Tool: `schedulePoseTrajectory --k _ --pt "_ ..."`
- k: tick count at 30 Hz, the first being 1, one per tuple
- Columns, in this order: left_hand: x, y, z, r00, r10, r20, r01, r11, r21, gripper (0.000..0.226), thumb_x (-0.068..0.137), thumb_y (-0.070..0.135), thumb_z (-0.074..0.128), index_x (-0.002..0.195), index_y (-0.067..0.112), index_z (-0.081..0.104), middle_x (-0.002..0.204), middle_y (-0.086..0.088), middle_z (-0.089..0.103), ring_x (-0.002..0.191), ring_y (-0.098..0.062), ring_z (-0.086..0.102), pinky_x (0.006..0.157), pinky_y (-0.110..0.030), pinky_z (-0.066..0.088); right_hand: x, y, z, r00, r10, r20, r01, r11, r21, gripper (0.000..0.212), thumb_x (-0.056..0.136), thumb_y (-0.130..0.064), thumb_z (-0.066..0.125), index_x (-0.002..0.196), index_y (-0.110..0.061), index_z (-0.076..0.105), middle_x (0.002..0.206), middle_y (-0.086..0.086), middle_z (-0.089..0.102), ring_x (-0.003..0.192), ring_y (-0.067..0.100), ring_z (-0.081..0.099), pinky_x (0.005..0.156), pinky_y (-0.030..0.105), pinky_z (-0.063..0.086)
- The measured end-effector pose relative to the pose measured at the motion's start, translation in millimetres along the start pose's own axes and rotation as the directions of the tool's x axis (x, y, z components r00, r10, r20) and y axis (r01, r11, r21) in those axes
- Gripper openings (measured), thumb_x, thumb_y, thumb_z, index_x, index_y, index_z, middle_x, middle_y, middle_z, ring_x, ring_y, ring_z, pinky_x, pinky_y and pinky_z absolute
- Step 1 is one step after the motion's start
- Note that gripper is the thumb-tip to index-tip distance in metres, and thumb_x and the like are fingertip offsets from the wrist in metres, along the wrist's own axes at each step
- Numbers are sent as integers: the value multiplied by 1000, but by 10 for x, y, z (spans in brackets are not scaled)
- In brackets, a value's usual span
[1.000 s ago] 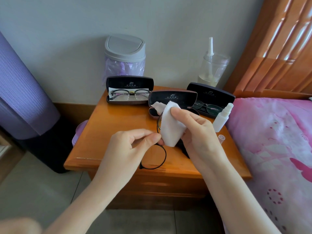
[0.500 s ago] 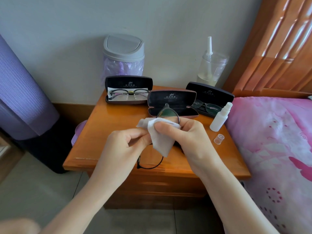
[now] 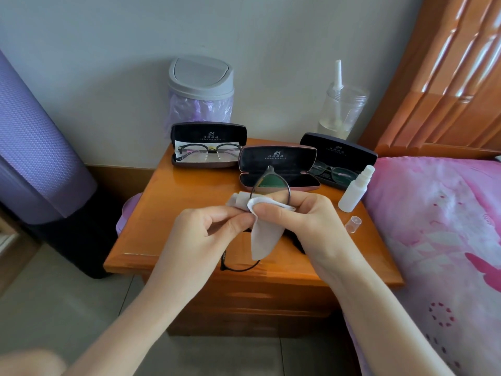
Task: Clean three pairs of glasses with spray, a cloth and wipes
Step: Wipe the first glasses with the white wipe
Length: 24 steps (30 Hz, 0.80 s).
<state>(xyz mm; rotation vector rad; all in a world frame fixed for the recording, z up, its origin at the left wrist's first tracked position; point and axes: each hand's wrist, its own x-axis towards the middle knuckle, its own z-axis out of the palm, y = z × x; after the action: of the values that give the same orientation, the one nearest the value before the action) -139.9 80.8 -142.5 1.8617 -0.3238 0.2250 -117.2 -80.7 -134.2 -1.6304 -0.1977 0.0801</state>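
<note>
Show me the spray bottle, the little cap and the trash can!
spray bottle [image 3: 352, 191], head view, on its white body.
cap [image 3: 353, 224], head view, on its clear side.
trash can [image 3: 200, 77], head view, on its grey lid.

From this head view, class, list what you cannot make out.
- Glasses: the bridge, hidden by the wipe and both hands.
- Case lettering: too small to read.
- Right case's glasses: partly hidden behind the spray bottle.
- Purple object: mostly behind the nightstand.
</note>
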Motion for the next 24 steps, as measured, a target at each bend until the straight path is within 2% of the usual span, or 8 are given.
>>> schedulePoseTrajectory --k 4,8,11,13,16,18,21,24 --pt "-20 -17 19 999 35 -5 -34 996 77 13 84 34 56 79 41 67 80 22 70 83 1 64 65 -11 46 41 14 70 996 34 -81 -22 989 144 25 72 -22 77 84 0 73 85 16 69 83 22 64 81 36 51" --pt "-24 5 47 999 36 -26 -35 998 60 14 74 46 52 84 45 62 76 44 62 87 18 59 70 1 41 43 -6 84 983 64 -174 -16 965 264 32 71 -32 69 85 -3 72 85 5 70 85 17 65 85 36 52" --pt "-19 -10 75 999 21 -41 -19 999 50 15 72 49 53 83 45 61 72 47 59 88 22 57 71 4 39 14 4 80 967 105 -231 -24 944 329 31 71 -34 66 86 -8 74 83 -1 71 82 12 66 79 28 54" --pt "-19 -20 78 999 7 -53 -5 999 43 12 72 47 54 82 46 61 71 48 58 87 24 56 71 5 38 -11 18 70 963 102 -251 -22 953 303 30 72 -35 66 87 -11 75 85 -2 72 83 11 67 77 24 55" --pt "-19 -23 75 998 -10 -69 12 1000 26 10 74 45 55 82 45 60 72 48 58 87 24 56 71 5 37 -38 38 29 955 100 -279 -35 973 228 33 74 -38 65 92 -12 75 90 1 73 93 16 67 85 29 54" --pt "-18 -17 67 996 -24 -87 24 1000 5 7 76 42 56 80 44 60 71 47 59 86 25 56 70 5 37 -50 49 12 952 97 -290 -43 981 190 37 75 -40 65 95 -10 75 93 5 73 97 20 67 85 29 53" --pt "-11 -2 36 994 -31 -106 29 999 -18 6 76 40 57 77 41 62 71 45 61 83 25 56 68 6 37 -63 54 9 955 78 -285 -35 988 151 35 75 -40 65 91 -11 75 89 3 73 93 20 67 82 27 54" --pt "-5 -8 5 995 -9 -101 7 1000 -20 15 79 39 56 77 33 70 81 32 68 84 15 61 69 2 39 -85 42 14 969 47 -243 -22 994 103 29 75 -38 65 87 -14 76 84 0 73 86 14 67 77 22 55"
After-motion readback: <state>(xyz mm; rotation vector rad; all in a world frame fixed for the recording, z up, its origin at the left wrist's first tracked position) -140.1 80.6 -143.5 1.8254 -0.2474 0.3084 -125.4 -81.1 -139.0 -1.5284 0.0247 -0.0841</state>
